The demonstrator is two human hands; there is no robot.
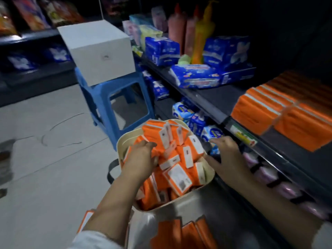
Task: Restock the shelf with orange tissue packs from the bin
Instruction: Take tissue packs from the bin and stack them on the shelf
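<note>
1. At far left, snack bags [30,15] line a dim rack (blurred, labels unreadable), above a pale floor.
2. A white box [97,51] sits on a blue stool [107,97] standing just beyond the bin.
3. The person's left hand [142,157] reaches down into the cream bin [120,142], its fingers bent over the heap. The fingertips are buried among the packs, so it cannot be told whether they grasp one.
4. Orange tissue packs [177,155] fill the bin to above its rim, lying jumbled, many with white labels facing up.
5. The right hand [228,155] is at the bin's right side with its fingers spread and relaxed, holding nothing; the thumb is at the rim.
6. On the dark shelf [224,94] lie blue packs [195,76], with sauce bottles [199,38] upright behind them.
7. At far right, stacked orange packs [260,112] stand in rows on the same shelf, above a price label [242,136] on its front edge.
</note>
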